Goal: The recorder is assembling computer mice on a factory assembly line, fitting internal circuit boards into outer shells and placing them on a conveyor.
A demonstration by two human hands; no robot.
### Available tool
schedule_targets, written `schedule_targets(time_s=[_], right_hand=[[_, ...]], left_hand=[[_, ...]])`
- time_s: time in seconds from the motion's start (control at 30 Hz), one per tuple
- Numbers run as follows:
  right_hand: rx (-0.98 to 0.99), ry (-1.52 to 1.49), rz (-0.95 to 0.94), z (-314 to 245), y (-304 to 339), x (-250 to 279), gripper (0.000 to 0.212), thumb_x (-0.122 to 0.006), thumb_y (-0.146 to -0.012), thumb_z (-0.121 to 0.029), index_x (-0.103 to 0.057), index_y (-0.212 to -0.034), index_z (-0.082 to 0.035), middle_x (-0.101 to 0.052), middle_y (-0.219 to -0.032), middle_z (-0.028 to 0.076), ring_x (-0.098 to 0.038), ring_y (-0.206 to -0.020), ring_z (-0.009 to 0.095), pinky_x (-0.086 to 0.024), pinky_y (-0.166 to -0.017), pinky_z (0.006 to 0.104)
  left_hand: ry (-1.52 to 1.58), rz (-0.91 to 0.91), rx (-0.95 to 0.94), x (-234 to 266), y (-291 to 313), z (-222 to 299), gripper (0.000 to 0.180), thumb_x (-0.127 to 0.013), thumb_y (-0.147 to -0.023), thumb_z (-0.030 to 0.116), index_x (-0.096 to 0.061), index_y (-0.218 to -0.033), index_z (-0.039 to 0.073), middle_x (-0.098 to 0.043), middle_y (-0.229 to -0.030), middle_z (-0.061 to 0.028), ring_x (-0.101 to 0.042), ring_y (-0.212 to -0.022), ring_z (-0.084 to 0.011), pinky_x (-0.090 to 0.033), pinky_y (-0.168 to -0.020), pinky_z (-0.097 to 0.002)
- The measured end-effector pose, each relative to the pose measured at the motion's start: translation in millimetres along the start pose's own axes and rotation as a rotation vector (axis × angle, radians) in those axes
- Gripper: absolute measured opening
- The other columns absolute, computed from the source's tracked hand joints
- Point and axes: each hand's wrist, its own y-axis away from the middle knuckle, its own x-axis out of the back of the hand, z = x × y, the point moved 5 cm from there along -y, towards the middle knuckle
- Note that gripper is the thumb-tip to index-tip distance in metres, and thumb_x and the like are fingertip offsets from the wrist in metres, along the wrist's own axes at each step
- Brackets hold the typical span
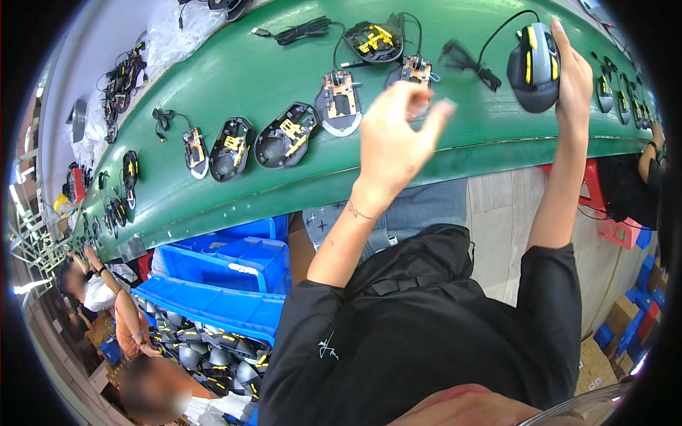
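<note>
Upper right, my right hand (574,85) holds a rounded grey-black mouse (534,67); upper centre, my left hand (396,135), fingers parted, partly hides a board (418,69). Hollow shells (271,151) dot the smooth green worktop (227,67); plastic bins (213,304), lower left.

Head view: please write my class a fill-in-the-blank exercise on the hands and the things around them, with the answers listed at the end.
1. The right hand is at the side of a mouse with bright ____ accents.
2. The left hand partly hides a circuit ____.
3. The work surface under the mouse is coloured ____.
4. The plastic bins beside that surface are ____.
Missing words: yellow; board; green; blue.
</note>
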Motion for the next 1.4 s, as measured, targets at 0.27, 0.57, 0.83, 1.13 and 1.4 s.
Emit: schedule_targets(time_s=[0.27, 0.57, 0.83, 1.13, 1.4], right_hand=[[0.061, 1.150, 0.107, 92, -32, 18, 0.051, -0.049, -0.097, -0.046, -0.070, -0.093, 0.000, -0.069, -0.094, 0.025, -0.062, -0.092, 0.048, -0.049, -0.084, 0.0500], [-0.212, 0.092, -0.292, 75, 110, -94, 0.054, -0.072, -0.087, -0.044, -0.066, -0.110, 0.004, -0.071, -0.076, 0.010, -0.066, -0.071, 0.011, -0.051, -0.066, 0.0266], [-0.168, -0.057, -0.502, 45, 166, -111, 0.037, -0.070, -0.089, -0.009, -0.064, -0.123, 0.004, -0.070, -0.104, 0.008, -0.064, -0.084, 0.009, -0.052, -0.073, 0.0241], [-0.179, -0.143, -0.034, 40, 192, -100, 0.023, -0.071, -0.086, -0.001, -0.071, -0.109, 0.001, -0.074, -0.096, 0.007, -0.068, -0.084, 0.009, -0.055, -0.064, 0.0230], [0.699, 0.375, -0.013, 13, 219, -115, 0.026, -0.074, -0.072, 0.010, -0.071, -0.095, 0.000, -0.072, -0.096, 0.012, -0.068, -0.087, 0.025, -0.056, -0.072, 0.0328]], left_hand=[[-0.704, 0.165, -0.070, -24, -15, -32, 0.077, -0.082, -0.074, 0.035, -0.048, -0.126, -0.011, -0.048, -0.117, -0.0260, -0.044, -0.113, -0.0370, -0.040, -0.096, -0.0462], [-0.256, -0.030, 0.232, -10, -10, -18, 0.083, -0.083, -0.064, 0.039, -0.049, -0.119, -0.014, -0.049, -0.115, -0.0275, -0.057, -0.106, -0.0374, -0.049, -0.093, -0.0414], [1.200, -0.123, 0.569, -14, 38, -47, 0.056, -0.034, -0.104, 0.046, -0.044, -0.136, 0.000, -0.058, -0.127, -0.0140, -0.060, -0.112, -0.0236, -0.050, -0.097, -0.0407], [1.075, -0.120, 0.487, -19, 50, -35, 0.059, -0.029, -0.106, 0.045, -0.037, -0.145, 0.002, -0.063, -0.113, -0.0104, -0.065, -0.101, -0.0192, -0.058, -0.084, -0.0364], [1.464, -0.053, 0.458, -21, 48, -35, 0.054, -0.026, -0.107, 0.042, -0.043, -0.137, 0.001, -0.062, -0.110, -0.0143, -0.062, -0.102, -0.0228, -0.052, -0.089, -0.0368]])
